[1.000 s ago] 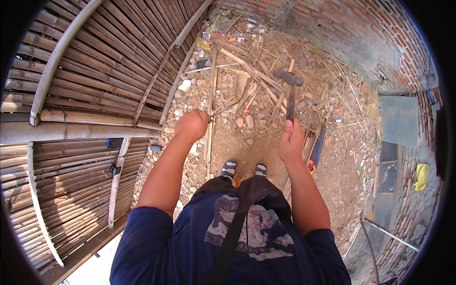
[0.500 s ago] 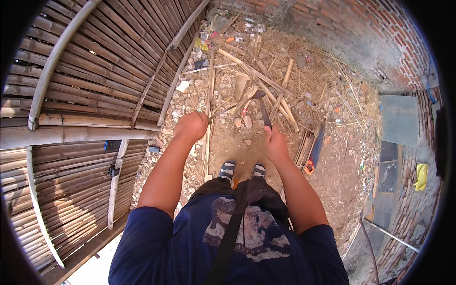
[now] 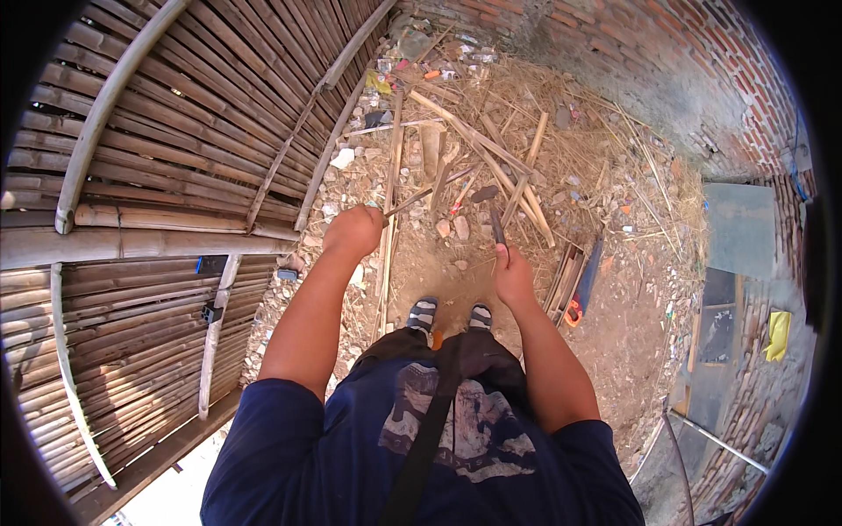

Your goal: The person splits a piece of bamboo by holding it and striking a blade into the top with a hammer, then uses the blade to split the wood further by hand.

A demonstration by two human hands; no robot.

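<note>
My left hand is closed round one end of a thin brownish wooden strip, which points away to the upper right over the ground. My right hand grips the dark handle of a hammer, its thumb lying along the handle. The hammer head hangs a little to the right of the strip's far end, apart from it. Both hands are out in front of me at about the same distance.
A bamboo slat wall stands on my left, a brick wall ahead and right. Loose wooden strips, stones and straw litter the ground. A handsaw with an orange handle lies right of my feet, beside bundled wood.
The hammer head has come back toward me and slightly right, away from the strip's far end. My left hand has hardly moved.
</note>
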